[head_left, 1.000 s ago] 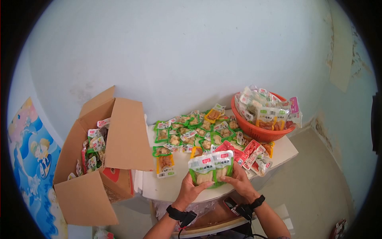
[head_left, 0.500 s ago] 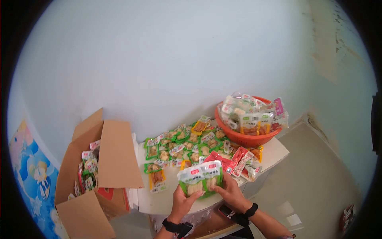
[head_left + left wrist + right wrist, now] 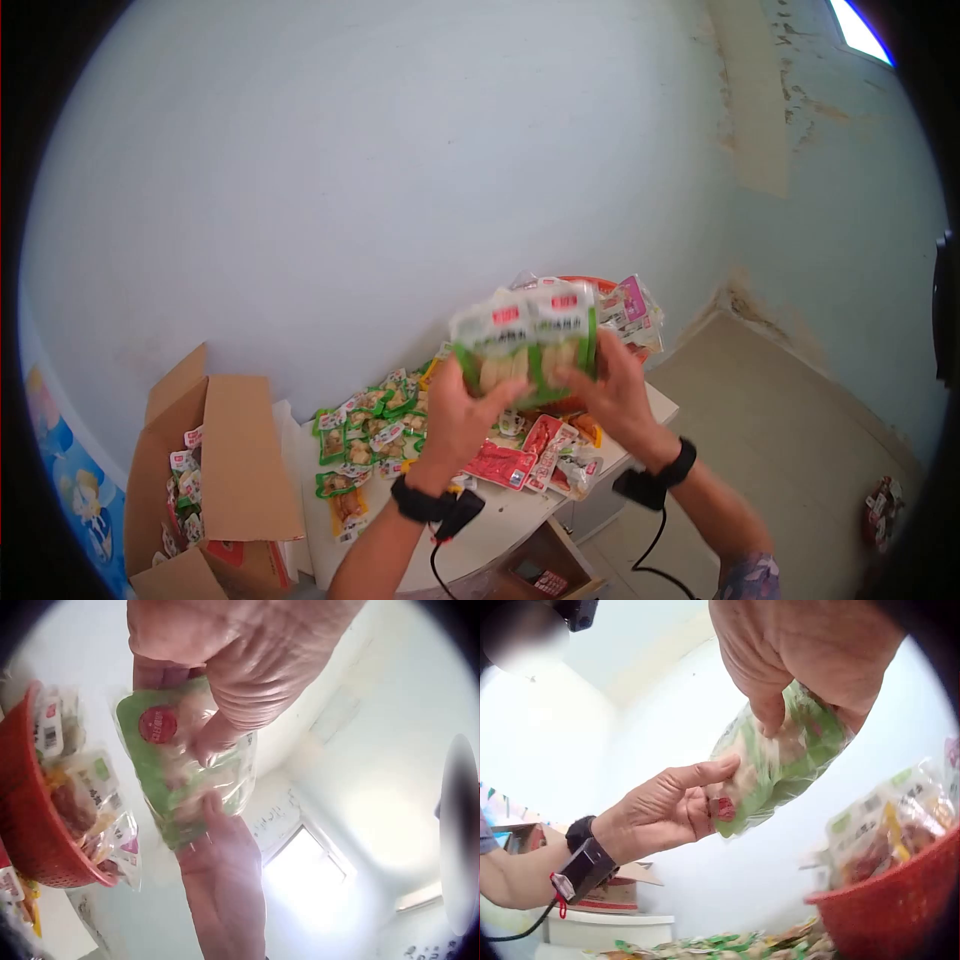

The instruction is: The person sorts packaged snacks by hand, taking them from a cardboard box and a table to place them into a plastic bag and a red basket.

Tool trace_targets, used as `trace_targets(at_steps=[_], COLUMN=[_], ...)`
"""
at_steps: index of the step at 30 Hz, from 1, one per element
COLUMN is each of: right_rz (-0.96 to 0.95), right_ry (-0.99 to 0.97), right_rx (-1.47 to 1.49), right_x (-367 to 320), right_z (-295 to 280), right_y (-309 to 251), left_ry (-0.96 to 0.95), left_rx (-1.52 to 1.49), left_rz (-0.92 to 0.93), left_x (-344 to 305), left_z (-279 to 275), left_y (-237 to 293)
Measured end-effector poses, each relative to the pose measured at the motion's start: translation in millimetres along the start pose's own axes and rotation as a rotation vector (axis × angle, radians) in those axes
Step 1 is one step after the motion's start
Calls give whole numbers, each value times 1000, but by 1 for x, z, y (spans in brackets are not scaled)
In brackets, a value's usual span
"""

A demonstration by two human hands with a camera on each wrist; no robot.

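Observation:
Both hands grip a clear-wrapped food package (image 3: 525,345) by its two sides, raised above the table. It shows two white-topped, green-bordered pouches side by side with pale pieces inside. The left hand (image 3: 455,425) has its thumb across the front; from the other side the right hand (image 3: 620,390) pinches with its thumb too. In the left wrist view the green back of the package (image 3: 176,765) bears a round red mark. Behind it stands a red-orange basket (image 3: 892,907) heaped with similar bagged pouches, partly hidden by the package in the head view.
Many small green-edged pouches (image 3: 385,420) and some red packs (image 3: 500,465) cover the white table (image 3: 660,400). An open cardboard box (image 3: 245,460) with more pouches stands at the left. A drawer (image 3: 575,570) hangs open below the table's front edge. Walls meet behind at the right.
Both hands have raised the package from over the table's front edge up and to the right, in front of the basket. The head view has turned, so table and box sit lower and further left.

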State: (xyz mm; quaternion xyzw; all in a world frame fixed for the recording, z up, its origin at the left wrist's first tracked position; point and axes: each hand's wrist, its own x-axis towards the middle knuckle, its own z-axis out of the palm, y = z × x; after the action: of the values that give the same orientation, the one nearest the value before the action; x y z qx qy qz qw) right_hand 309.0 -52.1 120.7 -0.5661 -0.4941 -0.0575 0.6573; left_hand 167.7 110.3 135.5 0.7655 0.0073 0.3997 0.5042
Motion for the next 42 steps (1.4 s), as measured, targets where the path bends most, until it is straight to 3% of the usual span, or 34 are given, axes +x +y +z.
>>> trace_targets(at_steps=[2, 7, 11, 14, 17, 18, 21, 24, 26, 30, 33, 36, 38, 42], right_rz=[-72, 14, 68, 169, 157, 175, 237, 244, 170, 230, 201, 195, 274, 54], right_ry=[46, 75, 62, 21, -43, -66, -136, -204, -240, -266, -199, -96, -92, 170], right_rx=[-5, -11, -198, -332, -166, -204, -304, -514, -814, -969, -1052, -1017, -908, -586], right_x=[35, 101, 112, 97, 82, 82, 78, 85, 85, 89, 87, 81, 74, 47], right_z=[-15, -55, -75, -78, -87, -90, -94, -91, -86, -79, -77, -77, -81, -82], right_y=[25, 72, 113, 115, 151, 158, 164, 142, 146, 125, 122, 126, 117, 120], left_ry=[11, -60, -132, -142, -268, -331, -353, -337, -277, -249, -178, 85, 47, 86], left_rx=[-30, -109, 30, 13, 57, 242, 329, 812, 893, 1036, 951, 828, 599, 270], left_rz=[34, -42, -140, -91, -251, -173, -356, -207, -205, -207, -109, 83, -17, -91], left_x=[44, 130, 154, 146, 135, 145, 146, 140, 134, 136, 120, 96, 69, -3], left_z=[15, 49, 62, 65, 57, 49, 41, 50, 58, 60, 52, 37, 25, 2], left_y=[-16, -44, -88, -123, -116, -147, -141, -124, -117, -117, -101, -95, -73, -27])
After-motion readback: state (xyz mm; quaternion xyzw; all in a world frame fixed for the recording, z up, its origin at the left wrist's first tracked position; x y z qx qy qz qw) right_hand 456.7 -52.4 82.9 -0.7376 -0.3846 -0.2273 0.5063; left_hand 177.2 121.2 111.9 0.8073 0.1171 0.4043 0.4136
